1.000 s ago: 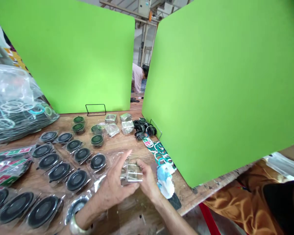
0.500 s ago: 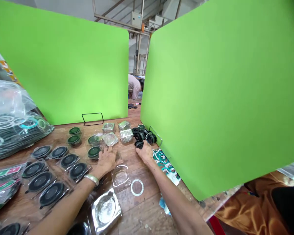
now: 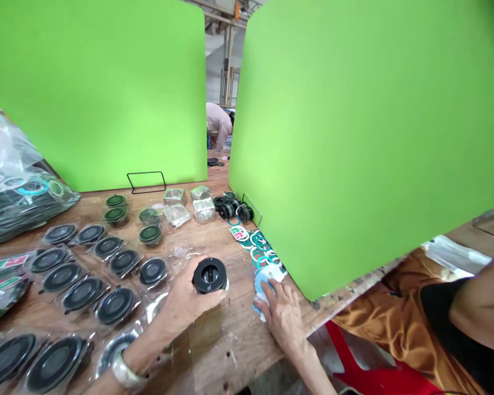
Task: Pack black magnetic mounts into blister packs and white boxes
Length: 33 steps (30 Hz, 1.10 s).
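Note:
My left hand (image 3: 189,296) is wrapped round a black round part (image 3: 209,275) with a slotted centre, its top facing up; a pale edge shows beneath it. To the right, my right hand (image 3: 280,307) rests with its fingertips on a crumpled blue and white cloth (image 3: 265,282) on the table. Just behind the cloth lie loose teal and white rings (image 3: 258,249). Farther back, a small heap of black parts (image 3: 229,206) stands by the green panel's wire foot. Left of my left hand, several black discs in clear packs (image 3: 116,304) lie in rows.
Two tall green panels (image 3: 354,137) (image 3: 107,93) stand behind and to the right. A plastic bag of rings (image 3: 16,192) sits at the left, near printed cards (image 3: 4,285). Clear packs (image 3: 203,208) are stacked at the back. A person in orange cloth (image 3: 379,318) is at the right.
My left hand has moved right and toward me and now holds a black part. My right hand has left the black heap and come back to the cloth. The view has tilted down.

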Tool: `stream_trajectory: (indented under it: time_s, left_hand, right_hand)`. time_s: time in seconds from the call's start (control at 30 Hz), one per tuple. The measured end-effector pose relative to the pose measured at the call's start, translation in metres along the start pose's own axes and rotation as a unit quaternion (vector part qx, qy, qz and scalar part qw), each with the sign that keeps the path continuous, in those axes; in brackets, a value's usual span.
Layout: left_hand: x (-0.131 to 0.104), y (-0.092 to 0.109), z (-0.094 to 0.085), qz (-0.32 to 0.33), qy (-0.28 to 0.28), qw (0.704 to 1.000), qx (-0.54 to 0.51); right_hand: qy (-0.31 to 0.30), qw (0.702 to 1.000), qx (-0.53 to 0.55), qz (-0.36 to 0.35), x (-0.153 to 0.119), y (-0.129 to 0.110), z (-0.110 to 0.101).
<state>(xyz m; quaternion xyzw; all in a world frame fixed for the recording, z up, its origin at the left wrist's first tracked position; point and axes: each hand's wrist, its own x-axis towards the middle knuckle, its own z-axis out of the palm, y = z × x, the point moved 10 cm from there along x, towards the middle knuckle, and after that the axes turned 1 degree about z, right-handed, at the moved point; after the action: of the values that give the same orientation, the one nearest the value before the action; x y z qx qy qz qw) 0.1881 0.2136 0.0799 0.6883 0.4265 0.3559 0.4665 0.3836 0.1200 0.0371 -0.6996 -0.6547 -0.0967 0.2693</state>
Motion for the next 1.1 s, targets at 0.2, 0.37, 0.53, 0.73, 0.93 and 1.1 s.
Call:
stream_trajectory:
  time_s: [0.2, 0.37, 0.53, 0.73, 0.93, 1.1]
  left_hand:
    - [-0.038, 0.009, 0.044, 0.083, -0.018, 0.985, 0.149]
    - [-0.061, 0.041, 0.068, 0.232, -0.006, 0.953, 0.193]
    - [-0.043, 0.015, 0.049, 0.005, -0.113, 0.993, -0.021]
    - [0.030, -0.026, -0.054, -0.104, -0.032, 0.993, 0.050]
    - [0.106, -0.046, -0.096, -0.090, 0.015, 0.944, 0.316]
    - [0.103, -0.068, -0.069, -0.030, -0.020, 0.903, 0.427]
  right_hand:
    - [0.098, 0.981, 0.165, 0.021, -0.016, -0.024, -0.049]
    - [0.043, 0.980, 0.193, -0.015, 0.010, -0.076, -0.046]
    - [-0.013, 0.996, -0.044, 0.070, 0.033, -0.020, -0.005]
    - [-0.093, 0.976, -0.195, 0.040, 0.015, -0.011, 0.044]
    - [-0.078, 0.977, -0.196, 0.019, 0.007, -0.021, 0.061]
    - [-0.077, 0.977, -0.198, 0.004, 0.003, -0.021, 0.056]
